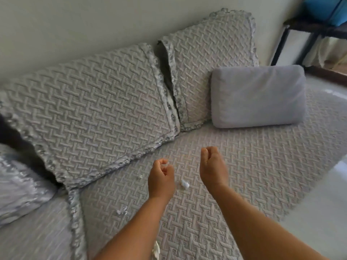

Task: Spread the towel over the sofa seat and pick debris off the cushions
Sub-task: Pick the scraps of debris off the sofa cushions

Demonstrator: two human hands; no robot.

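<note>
A grey quilted towel (253, 166) with a woven pattern lies spread over the sofa seat. Small white scraps of debris rest on it: one (185, 183) between my hands, one (121, 211) further left, a tiny one (139, 176) beside my left hand, and a strip (155, 250) under my left forearm. My left hand (161, 177) hovers above the seat with fingers curled around a small white scrap. My right hand (213, 166) hovers to the right, fingertips pinched together; nothing shows in it.
Two quilted back cushions (90, 102) (208, 62) lean on the wall. A plain grey pillow (257, 94) stands at the right. A shiny grey cushion (18, 188) lies at the left edge. A dark-framed table (293, 34) and pale floor (328, 194) are at right.
</note>
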